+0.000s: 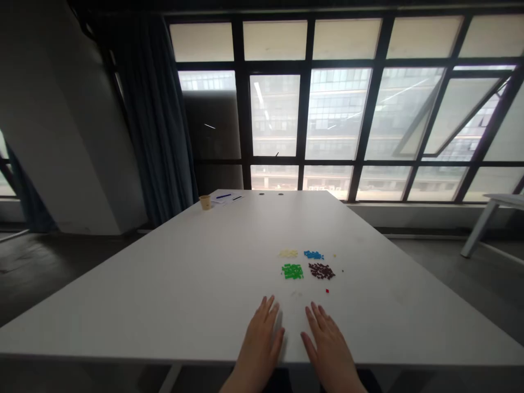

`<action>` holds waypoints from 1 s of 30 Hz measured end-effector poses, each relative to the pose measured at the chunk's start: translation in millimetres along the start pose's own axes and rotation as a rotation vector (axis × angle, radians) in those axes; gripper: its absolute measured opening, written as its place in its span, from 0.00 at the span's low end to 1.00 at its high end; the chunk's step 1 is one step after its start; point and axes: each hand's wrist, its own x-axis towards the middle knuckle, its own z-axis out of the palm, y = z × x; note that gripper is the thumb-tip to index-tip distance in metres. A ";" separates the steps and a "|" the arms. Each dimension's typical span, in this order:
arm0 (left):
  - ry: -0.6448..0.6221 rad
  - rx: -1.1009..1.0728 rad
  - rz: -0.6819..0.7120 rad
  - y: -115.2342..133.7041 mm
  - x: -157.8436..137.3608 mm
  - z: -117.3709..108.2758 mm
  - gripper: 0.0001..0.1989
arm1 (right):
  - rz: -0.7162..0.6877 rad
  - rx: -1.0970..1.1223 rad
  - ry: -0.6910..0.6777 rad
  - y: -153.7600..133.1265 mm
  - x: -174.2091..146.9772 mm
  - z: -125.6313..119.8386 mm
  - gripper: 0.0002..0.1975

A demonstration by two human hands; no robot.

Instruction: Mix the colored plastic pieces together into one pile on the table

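My left hand (264, 333) rests at the near edge of the white table (172, 284), fingers stretched forward and thumb apart, holding nothing. To its right, my right hand (325, 335) lies in much the same pose, also with nothing in it. Beyond them are small piles of tiny pieces: green pieces (292, 271), dark brown pieces (321, 271), blue pieces (314, 255) and pale yellow pieces (289, 253). A single red piece (327, 291) lies just past my right fingertips. Between the hands and the green pile are a few faint whitish bits (296, 294), too small to name.
A paper cup (205, 202) stands at the table's far left edge, beside white papers (225, 198) with a blue pen (223, 196) on them. Two dark round discs sit near the far end. Another white table (505, 201) is off to the right; windows line the back.
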 end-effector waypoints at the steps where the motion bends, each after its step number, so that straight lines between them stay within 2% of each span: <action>1: -0.029 0.038 -0.004 -2.0 -2.0 5.4 0.21 | -0.009 0.015 0.020 1.0 -0.4 -1.5 0.27; 4: -0.112 0.128 -0.096 -4.5 -3.3 11.8 0.21 | -0.037 0.066 0.088 6.2 0.0 -8.1 0.24; 7: -0.207 0.169 -0.188 -4.4 4.1 8.8 0.23 | -0.091 0.143 0.140 12.6 4.2 -13.4 0.19; 12: -0.300 0.173 -0.219 -2.9 14.3 7.7 0.24 | -0.080 0.199 0.189 19.0 13.9 -5.7 0.18; 16: -0.314 0.177 -0.221 -2.5 13.7 10.6 0.24 | -0.060 0.147 0.186 20.9 16.6 5.4 0.21; 25: -0.252 0.186 -0.185 -6.6 8.9 16.4 0.23 | -0.146 0.108 0.219 28.9 17.2 12.3 0.20; 30: -0.295 0.188 -0.194 -6.7 9.1 17.3 0.24 | -0.162 0.095 0.217 31.2 17.3 15.6 0.20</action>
